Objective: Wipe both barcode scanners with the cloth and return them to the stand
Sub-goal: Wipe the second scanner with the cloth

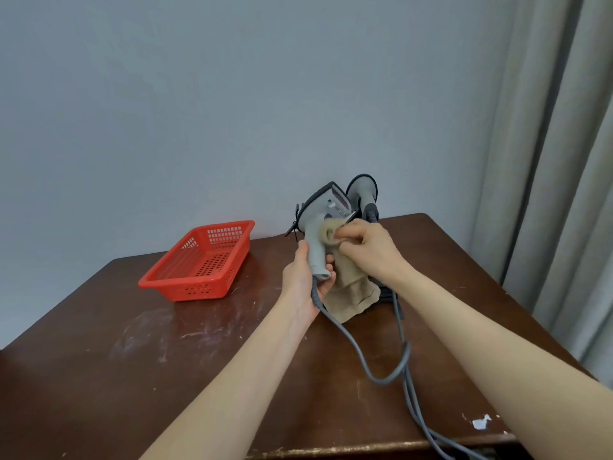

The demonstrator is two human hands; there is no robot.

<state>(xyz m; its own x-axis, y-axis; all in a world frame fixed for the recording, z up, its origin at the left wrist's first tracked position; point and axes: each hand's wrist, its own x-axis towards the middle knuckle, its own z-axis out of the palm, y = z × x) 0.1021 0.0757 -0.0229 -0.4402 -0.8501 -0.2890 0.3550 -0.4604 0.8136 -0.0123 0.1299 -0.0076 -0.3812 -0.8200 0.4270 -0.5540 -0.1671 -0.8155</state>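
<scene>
Cable [374, 370] trails toward us across the desk [166, 360], so we keep it slack. Our left hand [303, 277] clamps the handle of the raised scanner [320, 227]; our right hand [368, 247] pinches the cloth [348, 287] against its neck. We press firmly, rotating. Second scanner [363, 190] waits behind on the stand.

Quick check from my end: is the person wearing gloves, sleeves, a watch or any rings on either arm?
Nothing worn that shows. The left hand and right hand are ungloved, both forearms are uncovered down to the frame's bottom edge, so no sleeves in view. No watch, band or ring visible on wrists or fingers.
</scene>
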